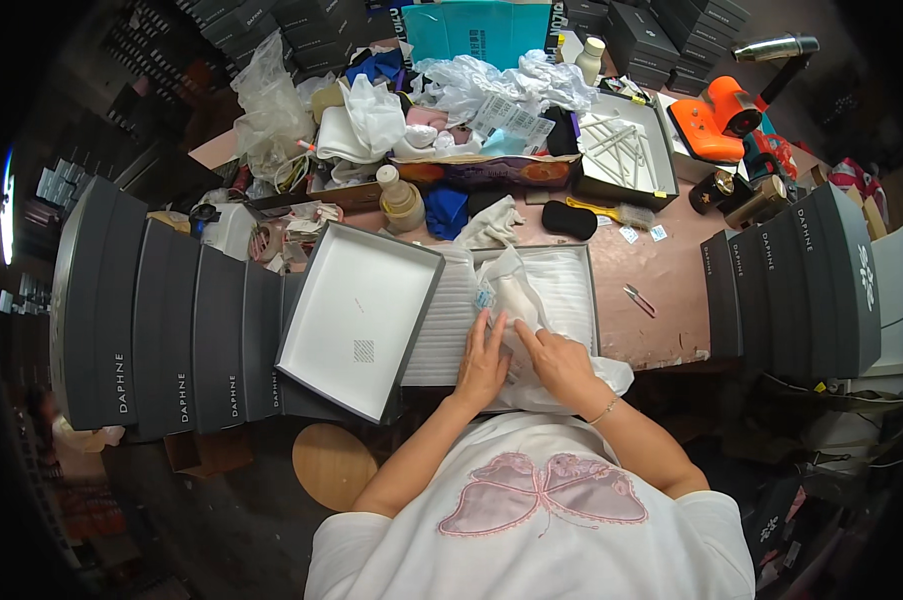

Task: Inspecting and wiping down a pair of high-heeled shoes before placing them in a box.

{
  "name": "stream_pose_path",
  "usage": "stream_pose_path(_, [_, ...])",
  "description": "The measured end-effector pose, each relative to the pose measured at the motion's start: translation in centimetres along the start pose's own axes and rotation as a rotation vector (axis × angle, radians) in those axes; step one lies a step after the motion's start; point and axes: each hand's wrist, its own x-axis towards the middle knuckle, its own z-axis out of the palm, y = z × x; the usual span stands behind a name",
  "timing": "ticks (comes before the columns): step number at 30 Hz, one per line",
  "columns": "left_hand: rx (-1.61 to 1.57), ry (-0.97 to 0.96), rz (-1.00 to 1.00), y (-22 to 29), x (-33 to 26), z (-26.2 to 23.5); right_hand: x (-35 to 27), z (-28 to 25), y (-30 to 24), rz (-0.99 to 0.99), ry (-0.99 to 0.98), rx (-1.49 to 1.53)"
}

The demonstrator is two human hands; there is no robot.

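While a row of dark grey boxes (161,330) stands on edge at the far left, the open box lid (359,320) leans just beside it, white inside and tilted up against the open shoe box (571,262). That box sits at the table's near edge, lined with white ribbed tissue. Over its front half lies the white tissue-wrapped bundle (516,300), which looks like a pale shoe in thin paper or plastic, though the wrap hides most of it.

The left hand (483,362) lies flat on the bundle's near left side, fingers together and stretched forward, pressing rather than gripping. The right hand (561,362) rests on the wrap just beside it, fingers slightly spread and curled onto the paper; whether it pinches a fold I cannot tell.

By the look of it the wrap is light, soft and crinkly, likely to slip and tear, so I would hold the firm shape underneath with 2 hands, not the loose edges.

Further right, small scissors (637,298) lie on the pink table (671,290), then a second row of grey boxes (796,285).
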Motion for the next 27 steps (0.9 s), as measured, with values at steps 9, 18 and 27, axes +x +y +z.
stream_pose_path(9, [-0.383, -0.328, -0.254, 0.0, 1.3, -1.1, 1.2, -8.2, 3.8, -0.136, -0.038, -0.419])
stream_pose_path(18, [-1.088, 0.148, -0.146, 3.4, 8.0, -5.6, 0.9, -11.0, 3.5, -0.401, 0.13, -0.351])
stream_pose_path(27, [-0.505, 0.153, -0.082, 1.1, 6.3, -7.2, 2.1, -11.9, 5.0, -0.564, 0.172, -0.469])
